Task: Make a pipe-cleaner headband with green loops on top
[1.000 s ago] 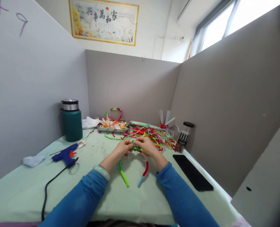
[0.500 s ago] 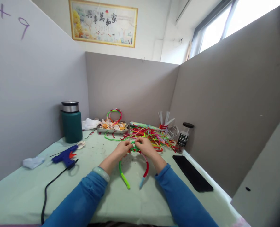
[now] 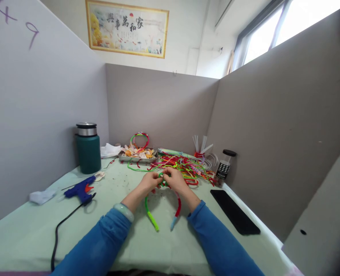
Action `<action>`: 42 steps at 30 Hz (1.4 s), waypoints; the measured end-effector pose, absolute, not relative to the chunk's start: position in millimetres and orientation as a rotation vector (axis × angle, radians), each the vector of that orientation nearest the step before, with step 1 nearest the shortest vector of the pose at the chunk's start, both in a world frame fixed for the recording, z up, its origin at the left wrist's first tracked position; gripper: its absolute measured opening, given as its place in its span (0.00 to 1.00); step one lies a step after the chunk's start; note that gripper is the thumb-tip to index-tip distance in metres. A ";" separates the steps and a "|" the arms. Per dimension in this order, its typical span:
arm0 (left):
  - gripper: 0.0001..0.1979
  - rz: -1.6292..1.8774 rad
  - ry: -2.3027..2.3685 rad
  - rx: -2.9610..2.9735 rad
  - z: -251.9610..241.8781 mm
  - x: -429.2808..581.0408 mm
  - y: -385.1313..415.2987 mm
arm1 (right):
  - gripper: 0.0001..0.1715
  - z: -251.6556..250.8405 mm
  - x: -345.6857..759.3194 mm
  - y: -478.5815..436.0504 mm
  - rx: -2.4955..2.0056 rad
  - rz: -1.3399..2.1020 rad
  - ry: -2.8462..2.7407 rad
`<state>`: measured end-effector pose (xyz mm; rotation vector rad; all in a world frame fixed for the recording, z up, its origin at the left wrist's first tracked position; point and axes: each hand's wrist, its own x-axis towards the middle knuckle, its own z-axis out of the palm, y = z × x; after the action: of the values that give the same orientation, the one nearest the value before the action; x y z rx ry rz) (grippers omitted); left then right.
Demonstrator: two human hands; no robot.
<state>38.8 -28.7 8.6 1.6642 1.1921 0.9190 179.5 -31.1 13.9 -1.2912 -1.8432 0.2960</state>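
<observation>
Both hands meet at the top of a hairband (image 3: 178,202) wrapped in colored fuzzy wire, its green and red-blue ends pointing toward me on the pale green table (image 3: 129,245). My left hand (image 3: 149,181) pinches the top of the band from the left, fingers closed. From the right, my right hand (image 3: 175,180) grips the same spot, fingers curled around green fuzzy wire. A jade bangle (image 3: 124,211) sits on my left wrist. Just behind the hands lies a heap of colored fuzzy wires (image 3: 184,165).
A blue glue gun (image 3: 79,190) with a black cord lies at the left, near a white cloth (image 3: 40,196). A dark green flask (image 3: 87,148) stands by the left wall. At the back are a metal tray (image 3: 137,155) with scraps, glue sticks (image 3: 200,143) and a jar (image 3: 224,165). A black pad (image 3: 234,211) lies at the right.
The hands stay together on the top of the hairband, with small finger shifts. The view has shifted slightly.
</observation>
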 end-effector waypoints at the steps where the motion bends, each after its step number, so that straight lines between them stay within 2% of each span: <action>1: 0.09 0.878 1.226 1.675 8.7 38.7 -28.6 | 0.10 13.4 178.7 -31.4 -1.299 0.284 -1.841; 8: 0.10 0.843 1.278 1.640 5.4 36.7 -24.8 | 0.08 9.4 172.2 -27.6 -1.249 0.254 -1.766; 11: 0.08 0.912 1.202 1.568 3.0 34.7 -20.7 | 0.09 11.4 177.5 -23.2 -1.137 0.440 -1.666; 15: 0.10 0.971 1.156 1.492 3.3 30.5 -14.9 | 0.17 15.7 189.7 -23.3 -1.147 0.743 -1.542; 19: 0.11 1.010 1.169 1.451 4.5 26.0 -10.9 | 0.12 16.2 191.1 -28.8 -1.155 0.947 -1.653; 24: 0.16 0.962 1.131 1.487 4.6 21.8 -12.2 | 0.06 14.9 181.4 -32.8 -1.192 0.906 -1.638; 32: 0.19 0.956 1.048 1.464 0.8 20.1 -10.1 | 0.06 16.0 176.9 -36.7 -1.198 0.919 -1.662; 38: 0.26 0.936 1.133 1.392 7.4 15.4 -16.1 | 0.05 16.4 176.2 -36.9 -1.189 0.868 -1.595; 42: 0.22 0.974 1.151 1.433 9.1 13.1 -19.1 | 0.05 18.2 176.3 -39.0 -1.181 0.857 -1.581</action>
<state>13.1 -19.1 9.1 1.4333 1.1508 0.9741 176.3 -39.0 18.2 -1.1809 -1.5809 0.8566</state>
